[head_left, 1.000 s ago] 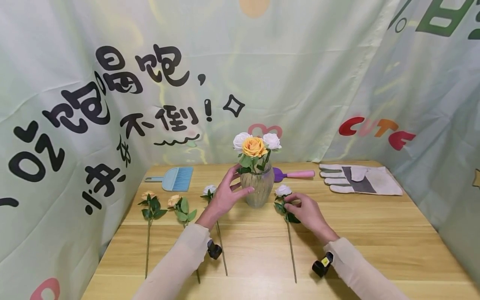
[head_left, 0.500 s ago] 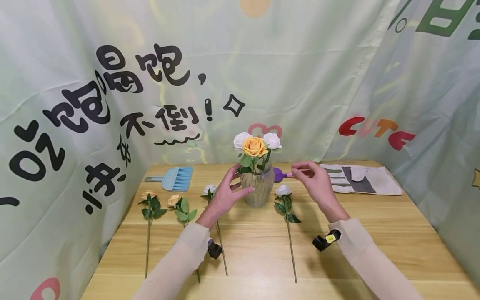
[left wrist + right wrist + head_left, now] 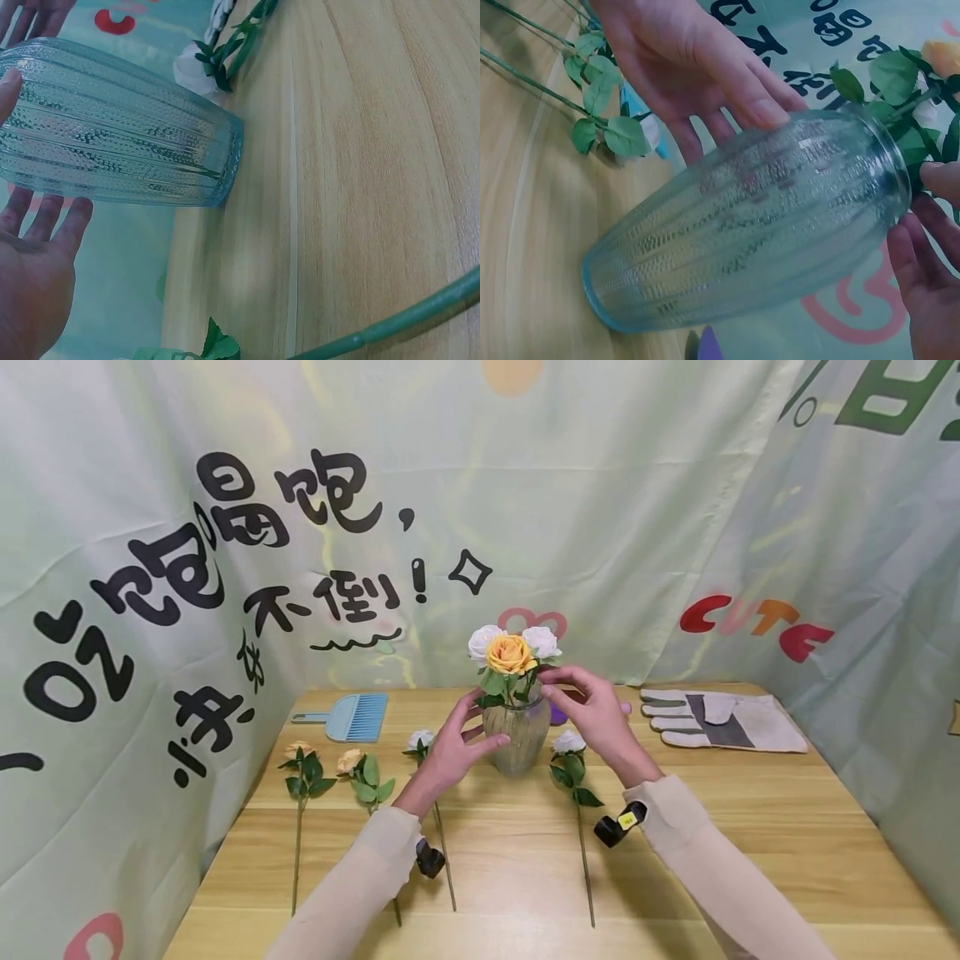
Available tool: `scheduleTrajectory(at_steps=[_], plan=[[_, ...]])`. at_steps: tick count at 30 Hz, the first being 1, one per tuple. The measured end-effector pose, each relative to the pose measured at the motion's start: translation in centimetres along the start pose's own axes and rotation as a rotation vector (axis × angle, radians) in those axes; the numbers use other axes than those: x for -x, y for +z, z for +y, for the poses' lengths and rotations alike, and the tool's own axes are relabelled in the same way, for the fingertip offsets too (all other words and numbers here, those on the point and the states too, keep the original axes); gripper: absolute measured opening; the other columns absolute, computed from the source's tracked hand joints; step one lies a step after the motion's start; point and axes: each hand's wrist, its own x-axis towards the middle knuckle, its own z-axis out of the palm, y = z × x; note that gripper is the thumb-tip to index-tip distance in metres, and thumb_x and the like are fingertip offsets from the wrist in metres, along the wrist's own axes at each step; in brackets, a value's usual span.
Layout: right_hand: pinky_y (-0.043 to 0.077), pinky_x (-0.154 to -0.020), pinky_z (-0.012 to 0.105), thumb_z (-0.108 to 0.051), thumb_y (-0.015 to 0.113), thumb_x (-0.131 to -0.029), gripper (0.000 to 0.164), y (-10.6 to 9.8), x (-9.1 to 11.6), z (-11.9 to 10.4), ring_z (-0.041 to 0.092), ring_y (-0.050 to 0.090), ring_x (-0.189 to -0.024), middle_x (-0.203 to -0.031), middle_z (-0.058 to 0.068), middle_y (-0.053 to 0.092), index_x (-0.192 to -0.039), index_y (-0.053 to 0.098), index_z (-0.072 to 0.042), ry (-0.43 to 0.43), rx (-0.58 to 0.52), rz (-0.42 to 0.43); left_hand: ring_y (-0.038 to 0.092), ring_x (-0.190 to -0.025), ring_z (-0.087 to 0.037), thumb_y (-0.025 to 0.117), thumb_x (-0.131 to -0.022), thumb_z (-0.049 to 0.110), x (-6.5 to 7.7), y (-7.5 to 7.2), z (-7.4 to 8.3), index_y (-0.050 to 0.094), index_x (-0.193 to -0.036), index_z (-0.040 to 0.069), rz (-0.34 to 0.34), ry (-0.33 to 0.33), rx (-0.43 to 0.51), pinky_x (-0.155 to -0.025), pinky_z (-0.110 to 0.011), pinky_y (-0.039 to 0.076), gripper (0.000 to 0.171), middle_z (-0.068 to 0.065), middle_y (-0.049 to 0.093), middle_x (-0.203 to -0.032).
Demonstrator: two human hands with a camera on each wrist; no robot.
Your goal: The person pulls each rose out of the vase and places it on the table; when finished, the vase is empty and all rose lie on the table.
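Observation:
A clear ribbed glass vase (image 3: 519, 743) stands on the table, with one orange rose (image 3: 510, 655) and two white roses (image 3: 541, 642) in it. My left hand (image 3: 450, 746) holds the vase from the left, thumb in front and fingers behind. From the right, my right hand (image 3: 602, 717) reaches to the vase's mouth. In the right wrist view its thumb (image 3: 941, 180) lies against the leaves and other fingertips are right at the glass rim. I cannot tell whether it pinches a stem. A loose white rose (image 3: 568, 743) lies beneath my right hand.
Two loose orange roses (image 3: 298, 752) (image 3: 349, 762) and another white rose (image 3: 421, 741) lie on the left. At the back left is a blue dustpan with a brush (image 3: 357, 718). Behind my right hand a purple-and-pink tool (image 3: 558, 714) is mostly hidden. A work glove (image 3: 723, 721) lies back right.
My right hand has left the loose white rose, risen to the right, then moved left to the vase's mouth. That rose stays on the table. My left hand stays on the vase.

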Motion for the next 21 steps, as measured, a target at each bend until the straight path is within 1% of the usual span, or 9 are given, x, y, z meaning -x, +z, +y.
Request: scheduleTrajectory(at_steps=[4, 6, 8, 10, 14, 16, 17, 19, 21], plan=[[0.060, -0.100, 0.018, -0.025, 0.070, -0.109, 0.032, 0.6, -0.3, 0.0, 0.032, 0.070, -0.130, -0.144, 0.015, 0.068, -0.133, 0.073, -0.004, 0.002, 0.000, -0.002, 0.035, -0.161, -0.037, 0.083, -0.100, 0.026, 0.1, 0.0, 0.0, 0.033, -0.170, 0.029, -0.004, -0.007, 0.010, -0.131, -0.057, 0.039, 0.087, -0.004, 0.034, -0.175], [0.060, -0.097, 0.018, -0.026, 0.070, -0.110, 0.031, 0.8, -0.4, 0.1, 0.032, 0.071, -0.128, -0.148, 0.013, 0.067, -0.132, 0.074, -0.006, 0.005, -0.001, -0.012, 0.035, -0.161, -0.036, 0.084, -0.100, 0.026, 0.1, 0.0, 0.0, 0.033, -0.170, 0.030, -0.001, -0.011, 0.005, -0.131, -0.057, 0.040, 0.087, -0.004, 0.034, -0.175], [0.061, -0.099, 0.023, -0.027, 0.069, -0.110, 0.031, 0.9, -0.5, 0.2, 0.032, 0.071, -0.129, -0.150, 0.013, 0.065, -0.132, 0.075, -0.006, 0.004, 0.005, -0.027, 0.035, -0.161, -0.035, 0.084, -0.100, 0.028, 0.1, -0.1, 0.0, 0.032, -0.170, 0.030, 0.002, -0.011, -0.007, -0.131, -0.057, 0.040, 0.087, -0.003, 0.034, -0.175], [0.061, -0.105, 0.033, -0.026, 0.068, -0.110, 0.030, 1.0, -0.7, 0.3, 0.032, 0.068, -0.132, -0.151, 0.012, 0.065, -0.131, 0.075, -0.005, 0.003, 0.006, -0.035, 0.036, -0.161, -0.034, 0.084, -0.099, 0.029, 0.2, -0.1, 0.0, 0.032, -0.171, 0.028, 0.005, -0.012, -0.023, -0.131, -0.056, 0.040, 0.088, -0.003, 0.033, -0.176], [0.054, -0.117, 0.053, -0.023, 0.067, -0.111, 0.028, 1.1, -0.8, 0.2, 0.034, 0.062, -0.140, -0.150, 0.014, 0.065, -0.130, 0.075, -0.004, -0.010, 0.013, -0.046, 0.036, -0.161, -0.033, 0.084, -0.099, 0.030, 0.2, -0.1, 0.0, 0.030, -0.171, 0.024, 0.007, -0.009, -0.038, -0.131, -0.054, 0.041, 0.090, -0.005, 0.032, -0.176], [0.054, -0.115, 0.055, -0.021, 0.066, -0.111, 0.027, 1.1, -0.9, 0.1, 0.036, 0.060, -0.142, -0.150, 0.015, 0.065, -0.129, 0.075, -0.003, -0.016, 0.021, -0.054, 0.036, -0.161, -0.033, 0.084, -0.099, 0.029, 0.1, -0.1, -0.1, 0.030, -0.172, 0.023, 0.006, -0.007, -0.037, -0.131, -0.054, 0.041, 0.090, -0.006, 0.032, -0.176], [0.057, -0.110, 0.055, -0.020, 0.066, -0.111, 0.026, 1.1, -0.9, 0.1, 0.037, 0.059, -0.142, -0.150, 0.015, 0.065, -0.129, 0.075, -0.004, -0.016, 0.025, -0.059, 0.037, -0.161, -0.032, 0.084, -0.099, 0.029, 0.1, -0.1, -0.2, 0.030, -0.172, 0.023, 0.006, -0.004, -0.037, -0.131, -0.053, 0.041, 0.090, -0.006, 0.032, -0.176], [0.062, -0.099, 0.049, -0.018, 0.065, -0.111, 0.024, 1.2, -1.0, 0.0, 0.039, 0.060, -0.140, -0.148, 0.014, 0.066, -0.128, 0.075, -0.004, -0.018, 0.035, -0.068, 0.037, -0.160, -0.033, 0.083, -0.100, 0.028, 0.0, -0.1, -0.2, 0.031, -0.171, 0.024, 0.005, 0.003, -0.035, -0.130, -0.054, 0.041, 0.089, -0.006, 0.033, -0.176], [0.061, -0.101, 0.051, -0.017, 0.065, -0.111, 0.022, 1.2, -1.1, -0.1, 0.039, 0.060, -0.139, -0.144, 0.015, 0.068, -0.126, 0.075, -0.004, -0.025, 0.048, -0.074, 0.038, -0.160, -0.032, 0.084, -0.099, 0.028, 0.0, -0.1, -0.2, 0.032, -0.171, 0.025, 0.004, 0.011, -0.036, -0.130, -0.054, 0.041, 0.088, -0.006, 0.035, -0.174]])
